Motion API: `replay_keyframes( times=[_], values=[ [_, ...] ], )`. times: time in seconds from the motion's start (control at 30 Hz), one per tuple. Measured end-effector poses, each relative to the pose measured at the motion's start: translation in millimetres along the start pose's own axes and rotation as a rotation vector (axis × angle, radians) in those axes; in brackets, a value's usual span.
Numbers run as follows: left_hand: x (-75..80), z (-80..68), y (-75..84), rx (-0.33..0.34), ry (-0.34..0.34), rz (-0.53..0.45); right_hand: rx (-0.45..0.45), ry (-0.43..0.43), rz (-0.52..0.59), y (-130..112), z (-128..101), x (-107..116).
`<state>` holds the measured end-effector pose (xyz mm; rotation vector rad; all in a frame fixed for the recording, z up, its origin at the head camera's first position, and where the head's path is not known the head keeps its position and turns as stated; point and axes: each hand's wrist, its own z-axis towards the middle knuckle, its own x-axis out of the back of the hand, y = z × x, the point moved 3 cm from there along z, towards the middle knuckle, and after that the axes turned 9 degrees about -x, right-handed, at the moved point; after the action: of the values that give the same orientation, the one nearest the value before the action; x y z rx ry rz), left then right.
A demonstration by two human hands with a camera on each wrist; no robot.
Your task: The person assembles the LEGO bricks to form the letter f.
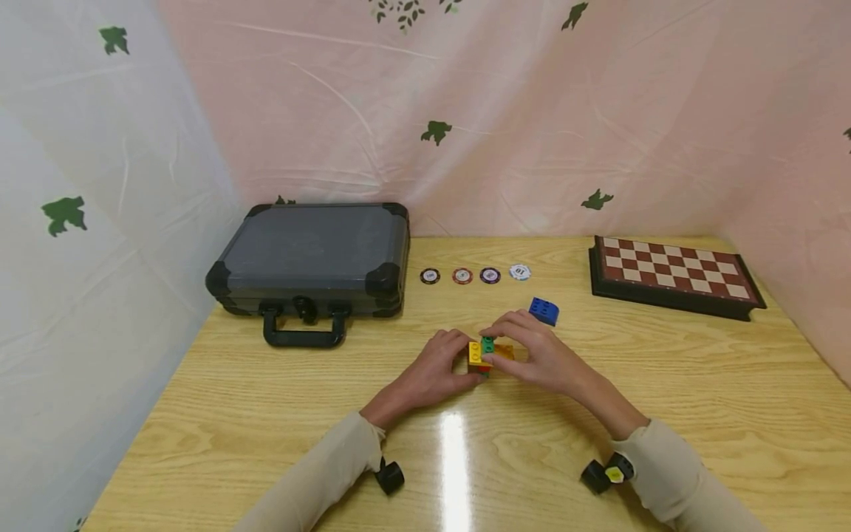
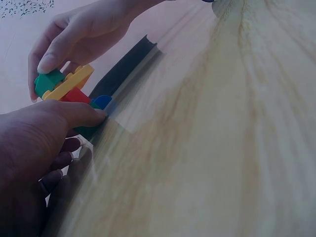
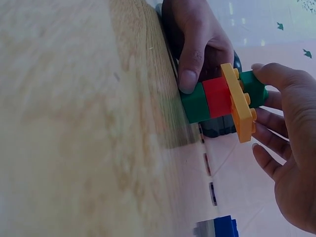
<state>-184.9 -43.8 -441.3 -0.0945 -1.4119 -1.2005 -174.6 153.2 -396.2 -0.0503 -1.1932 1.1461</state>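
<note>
Pinching the upper green block (image 3: pixel 252 90), right hand (image 1: pixel 540 356) has its grip over the yellow plate (image 3: pixel 238 106), long axis left-right. Left hand (image 1: pixel 431 375), nearer the base, pinches the lower green block (image 3: pixel 197 106) over the tabletop (image 1: pixel 266 421). Upper block's seating: cannot tell.

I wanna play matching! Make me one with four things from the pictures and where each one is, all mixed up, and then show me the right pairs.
Things:
1. top green brick
2. red brick
3. blue brick
4. checkered board

Places:
A. nearest the right edge of the table
B. directly under the yellow brick
C. pinched by the right hand
D. on the table, apart from the other bricks

Right pairs: 1-C, 2-B, 3-D, 4-A
</note>
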Motion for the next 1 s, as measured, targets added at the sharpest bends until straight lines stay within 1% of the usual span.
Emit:
replay_keyframes(
  times=[0.23, 0.47, 0.67, 0.83, 1.0],
  values=[
    [1.4, -0.4, 2.2, -0.016, 0.006, 0.003, -0.003, 0.002, 0.003, 0.2, -0.1, -0.6],
    [1.6, -0.4, 3.0, -0.013, 0.009, -0.004, -0.012, 0.000, 0.006, 0.4, -0.3, -0.8],
    [1.3, -0.1, 2.5, -0.019, 0.010, 0.007, 0.011, 0.014, 0.014, 2.3, -0.3, -2.2],
    [1.2, -0.3, 2.2, -0.006, 0.004, 0.004, 0.027, 0.023, 0.036, 3.6, -0.5, -3.4],
    [0.4, -0.5, 1.1, -0.002, 0.002, 0.005, 0.020, 0.020, 0.061, 4.4, -0.6, -4.6]
  ],
)
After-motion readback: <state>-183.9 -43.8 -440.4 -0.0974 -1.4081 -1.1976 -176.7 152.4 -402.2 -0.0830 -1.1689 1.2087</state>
